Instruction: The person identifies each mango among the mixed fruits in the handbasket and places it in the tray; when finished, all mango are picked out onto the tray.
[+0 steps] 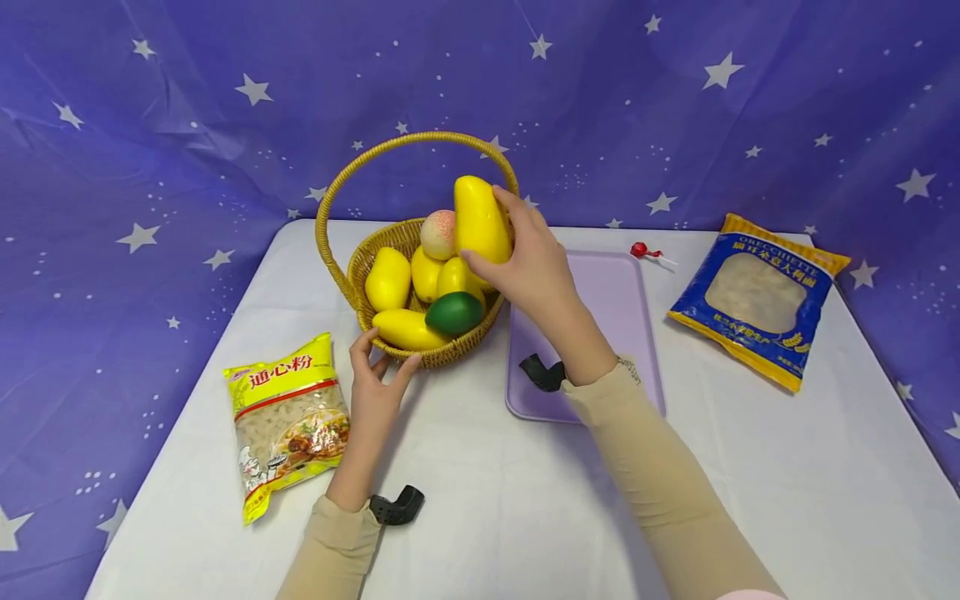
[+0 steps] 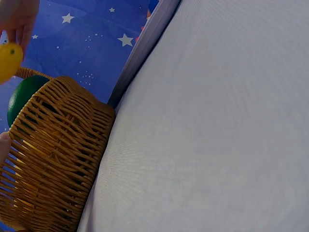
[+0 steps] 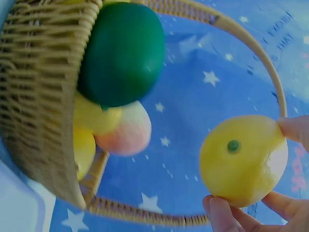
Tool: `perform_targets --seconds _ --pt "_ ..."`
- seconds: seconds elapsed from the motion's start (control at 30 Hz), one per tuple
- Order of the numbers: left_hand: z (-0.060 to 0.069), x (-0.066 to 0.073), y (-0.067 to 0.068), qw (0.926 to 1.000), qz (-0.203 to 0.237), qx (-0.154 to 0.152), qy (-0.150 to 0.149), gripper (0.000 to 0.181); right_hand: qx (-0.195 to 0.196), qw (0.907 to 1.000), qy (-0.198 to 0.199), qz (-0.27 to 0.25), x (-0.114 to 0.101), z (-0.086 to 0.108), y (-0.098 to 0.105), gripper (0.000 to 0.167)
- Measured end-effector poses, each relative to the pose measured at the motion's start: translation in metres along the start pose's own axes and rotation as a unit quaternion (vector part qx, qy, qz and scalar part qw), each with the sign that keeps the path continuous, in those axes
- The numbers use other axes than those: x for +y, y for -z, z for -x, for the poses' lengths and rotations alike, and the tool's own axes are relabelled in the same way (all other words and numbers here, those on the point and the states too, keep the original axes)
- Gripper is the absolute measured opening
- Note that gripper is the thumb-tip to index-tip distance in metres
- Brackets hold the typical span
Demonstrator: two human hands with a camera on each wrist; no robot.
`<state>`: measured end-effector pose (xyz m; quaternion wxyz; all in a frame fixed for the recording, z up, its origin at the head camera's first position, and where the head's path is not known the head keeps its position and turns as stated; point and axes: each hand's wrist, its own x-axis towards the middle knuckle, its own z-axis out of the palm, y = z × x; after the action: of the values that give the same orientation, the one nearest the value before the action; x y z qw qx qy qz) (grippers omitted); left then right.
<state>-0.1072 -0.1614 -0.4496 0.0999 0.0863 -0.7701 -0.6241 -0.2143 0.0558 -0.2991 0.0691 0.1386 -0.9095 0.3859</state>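
Note:
My right hand [image 1: 536, 265] grips a yellow mango [image 1: 480, 218] between thumb and fingers, above the right side of a wicker basket [image 1: 453, 353]. In the right wrist view the held mango [image 3: 244, 166] shows its green stem end, apart from the other fruit. Several yellow mangoes [image 1: 388, 280], a pinkish peach [image 1: 438, 234] and a dark green fruit [image 1: 454, 313] lie in the basket. With fingers spread, my left hand [image 1: 372, 404] touches the basket's front left rim. The left wrist view shows the basket's woven side [image 2: 58, 159] close up, with only a fingertip of that hand.
A yellow pasta bag [image 1: 288, 425] lies left of the basket. To the right is a lilac tray [image 1: 585, 408], partly under my right forearm. Farther right are a red lollipop [image 1: 640, 250] and a blue pasta bag [image 1: 757, 300]. The basket's handle [image 1: 420, 136] arches upward.

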Motion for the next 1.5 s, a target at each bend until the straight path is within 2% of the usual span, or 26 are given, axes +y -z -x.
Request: perform_targets --seconds 0.17,0.33,0.63,0.9,1.2,1.5 --pt "-0.002 -0.002 0.000 0.9999 0.006 0.007 -0.005 0.072 0.032 0.9987 -0.018 -0.034 0.013 0.002 0.015 0.084" --pt "-0.002 -0.003 0.001 0.9999 0.007 0.008 -0.010 0.072 0.050 0.9967 -0.046 -0.045 0.037 0.000 0.020 0.084" --pt "-0.004 -0.003 0.002 0.9999 0.004 0.007 -0.010 0.072 0.043 0.9934 -0.106 -0.007 0.086 -0.010 0.007 0.086" --pt "-0.005 -0.003 0.001 0.9998 0.000 0.005 -0.018 0.071 0.012 0.9883 -0.149 0.030 0.115 -0.016 -0.011 0.084" --pt "-0.004 -0.004 0.000 0.9999 0.003 0.003 -0.012 0.072 -0.042 0.9831 -0.164 0.069 0.130 -0.018 -0.037 0.083" --pt "-0.002 -0.004 0.000 1.0000 -0.003 -0.002 -0.003 0.073 -0.056 0.9799 -0.171 0.085 0.128 -0.024 -0.046 0.084"
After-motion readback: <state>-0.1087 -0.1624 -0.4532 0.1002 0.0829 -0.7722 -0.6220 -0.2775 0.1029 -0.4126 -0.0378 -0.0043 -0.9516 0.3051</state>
